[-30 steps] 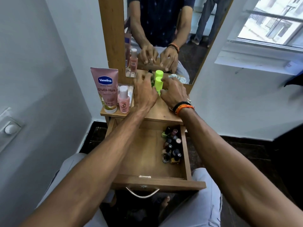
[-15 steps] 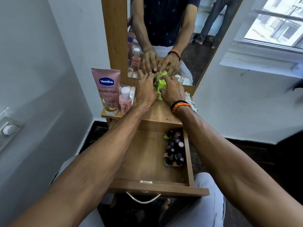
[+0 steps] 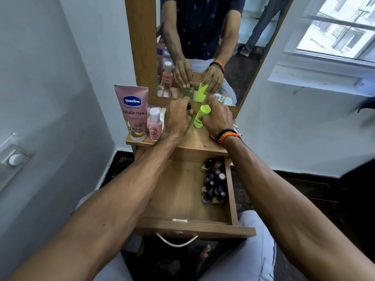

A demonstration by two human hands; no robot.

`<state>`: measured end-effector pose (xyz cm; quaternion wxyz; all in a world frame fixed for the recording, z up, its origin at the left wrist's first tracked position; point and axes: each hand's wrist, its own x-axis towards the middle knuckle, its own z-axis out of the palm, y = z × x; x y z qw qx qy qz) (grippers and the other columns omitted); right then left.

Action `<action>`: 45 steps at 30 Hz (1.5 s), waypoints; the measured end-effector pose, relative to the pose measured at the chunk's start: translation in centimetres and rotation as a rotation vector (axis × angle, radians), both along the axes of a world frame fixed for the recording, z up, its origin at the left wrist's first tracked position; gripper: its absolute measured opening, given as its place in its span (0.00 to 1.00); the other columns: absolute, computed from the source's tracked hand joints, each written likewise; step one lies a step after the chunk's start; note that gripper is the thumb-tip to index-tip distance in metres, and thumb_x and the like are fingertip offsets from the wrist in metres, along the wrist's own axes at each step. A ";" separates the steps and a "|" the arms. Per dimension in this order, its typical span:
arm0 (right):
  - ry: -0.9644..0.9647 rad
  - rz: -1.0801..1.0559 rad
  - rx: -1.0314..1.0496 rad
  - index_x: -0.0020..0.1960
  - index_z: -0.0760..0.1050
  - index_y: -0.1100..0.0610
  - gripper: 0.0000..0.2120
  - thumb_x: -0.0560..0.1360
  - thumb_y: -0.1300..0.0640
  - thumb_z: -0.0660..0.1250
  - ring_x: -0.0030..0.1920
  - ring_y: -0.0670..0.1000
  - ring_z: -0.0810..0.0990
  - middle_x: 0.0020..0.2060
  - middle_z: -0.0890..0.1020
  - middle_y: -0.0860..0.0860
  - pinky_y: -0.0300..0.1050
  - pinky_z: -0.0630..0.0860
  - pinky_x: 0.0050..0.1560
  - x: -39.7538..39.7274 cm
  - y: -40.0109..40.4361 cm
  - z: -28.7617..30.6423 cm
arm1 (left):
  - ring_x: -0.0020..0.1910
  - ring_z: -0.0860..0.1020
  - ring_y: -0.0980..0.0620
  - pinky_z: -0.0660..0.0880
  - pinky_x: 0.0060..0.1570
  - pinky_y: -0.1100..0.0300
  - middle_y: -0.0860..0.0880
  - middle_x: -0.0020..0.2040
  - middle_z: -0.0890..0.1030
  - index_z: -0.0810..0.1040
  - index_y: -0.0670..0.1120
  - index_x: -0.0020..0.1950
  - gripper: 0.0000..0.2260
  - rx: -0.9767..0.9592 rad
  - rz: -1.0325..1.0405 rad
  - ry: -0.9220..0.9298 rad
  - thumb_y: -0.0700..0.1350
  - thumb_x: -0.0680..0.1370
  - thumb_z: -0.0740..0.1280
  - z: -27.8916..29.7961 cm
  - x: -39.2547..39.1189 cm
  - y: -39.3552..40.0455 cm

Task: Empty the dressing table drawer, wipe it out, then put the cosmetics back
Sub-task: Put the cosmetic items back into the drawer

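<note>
The wooden drawer point(image 3: 182, 228) stands pulled open below the table top point(image 3: 194, 142). Several small nail polish bottles point(image 3: 214, 183) are clustered along its right side; the rest of its floor is bare. On the table top my right hand point(image 3: 218, 116) grips a bright green bottle point(image 3: 200, 116) that leans to the right. My left hand point(image 3: 177, 118) is closed over a small dark green bottle point(image 3: 189, 110), mostly hidden by my fingers. A pink Vaseline tube point(image 3: 133, 112) and a small pink bottle point(image 3: 154, 124) stand at the left.
A mirror point(image 3: 203, 47) in a wooden frame rises behind the table top and reflects my hands. White walls close in on both sides. A cloth point(image 3: 236, 131) lies partly hidden under my right wrist. My knees sit under the drawer front with its metal handle point(image 3: 176, 242).
Both hands stayed on the table top by the mirror. The bright green bottle now leans right in my right hand, and my left hand has closed over the small dark green bottle.
</note>
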<state>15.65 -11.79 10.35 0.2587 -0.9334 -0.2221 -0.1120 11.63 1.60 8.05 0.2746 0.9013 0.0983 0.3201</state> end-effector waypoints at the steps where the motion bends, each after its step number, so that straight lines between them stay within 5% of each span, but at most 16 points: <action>1: 0.001 0.004 0.004 0.60 0.72 0.52 0.19 0.71 0.58 0.71 0.50 0.57 0.79 0.54 0.82 0.54 0.47 0.71 0.43 -0.3 -0.3 0.0 | 0.38 0.78 0.45 0.76 0.35 0.46 0.46 0.39 0.82 0.78 0.42 0.43 0.05 0.014 -0.011 0.004 0.33 0.71 0.70 -0.1 -0.3 0.0; 5: -0.012 0.017 0.048 0.60 0.73 0.52 0.19 0.71 0.56 0.73 0.49 0.56 0.79 0.54 0.83 0.53 0.45 0.71 0.44 -1.5 -1.6 -0.1 | 0.40 0.80 0.45 0.77 0.37 0.47 0.47 0.41 0.83 0.79 0.43 0.44 0.05 0.043 -0.068 0.009 0.35 0.72 0.71 0.0 -2.0 -0.5; 10: -0.039 0.011 0.112 0.57 0.74 0.51 0.18 0.69 0.53 0.74 0.46 0.53 0.80 0.50 0.83 0.50 0.53 0.79 0.48 -3.6 -3.6 -0.2 | 0.41 0.80 0.46 0.78 0.39 0.47 0.46 0.42 0.83 0.79 0.42 0.46 0.04 0.041 -0.155 -0.003 0.36 0.73 0.72 0.5 -4.7 -1.3; 16: -0.032 0.025 0.192 0.55 0.75 0.49 0.19 0.68 0.52 0.77 0.44 0.49 0.80 0.48 0.83 0.48 0.48 0.79 0.44 -7.7 -6.2 -0.5 | 0.45 0.81 0.49 0.79 0.44 0.56 0.46 0.46 0.84 0.81 0.41 0.51 0.06 0.031 -0.251 -0.031 0.37 0.74 0.74 0.6 -9.7 -2.8; 24: 0.089 0.049 0.265 0.55 0.77 0.51 0.19 0.67 0.53 0.80 0.40 0.45 0.83 0.46 0.84 0.47 0.47 0.83 0.42 -13.5 -9.1 -1.9 | 0.50 0.82 0.50 0.81 0.51 0.55 0.46 0.52 0.85 0.82 0.42 0.57 0.12 -0.047 -0.306 0.111 0.40 0.74 0.75 -2.7 -14.8 -3.7; 29: 0.139 0.081 0.223 0.54 0.76 0.50 0.19 0.67 0.54 0.79 0.40 0.44 0.81 0.43 0.82 0.44 0.44 0.81 0.41 -16.1 -10.8 -2.9 | 0.50 0.82 0.54 0.75 0.49 0.67 0.49 0.52 0.85 0.82 0.45 0.59 0.14 -0.050 -0.318 0.143 0.43 0.74 0.76 -3.8 -17.3 -4.8; 34: 0.209 0.088 0.146 0.53 0.77 0.47 0.18 0.66 0.52 0.80 0.40 0.45 0.81 0.42 0.81 0.42 0.48 0.81 0.41 -17.6 -12.8 -4.0 | 0.48 0.82 0.54 0.81 0.50 0.58 0.50 0.50 0.85 0.81 0.48 0.58 0.15 -0.085 -0.388 0.227 0.45 0.73 0.77 -5.2 -18.4 -5.4; 45: 0.329 0.029 -0.072 0.51 0.78 0.45 0.18 0.64 0.51 0.80 0.40 0.43 0.80 0.41 0.81 0.41 0.47 0.82 0.44 -17.9 -14.2 -6.5 | 0.48 0.83 0.58 0.82 0.51 0.60 0.51 0.50 0.86 0.84 0.47 0.56 0.14 -0.119 -0.505 0.454 0.47 0.72 0.78 -7.2 -17.6 -6.7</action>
